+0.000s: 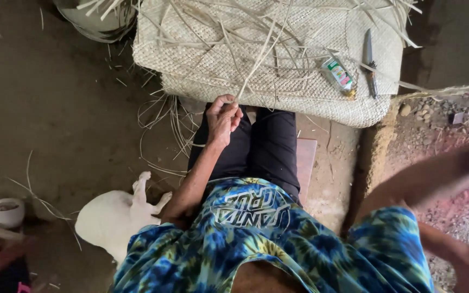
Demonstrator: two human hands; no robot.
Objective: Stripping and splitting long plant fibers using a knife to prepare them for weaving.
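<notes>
My left hand (223, 116) is raised over my knees, its fingers pinched on a long pale straw strip (256, 62). The strip runs up and to the right over a woven straw mat (202, 59) lying folded in front of me. Many loose strips lie scattered across the mat. My right arm (435, 173) is a blurred shape stretching to the right edge of the view, and its hand is out of sight. I sit with black trousers (270, 144) and a blue patterned shirt.
A small bottle (338, 76) and a knife (369, 62) lie on the mat's right part. A white animal (112, 217) lies by my left side. A white tape roll (5, 211) is far left, a grey vessel (99, 21) top left, gravel at right.
</notes>
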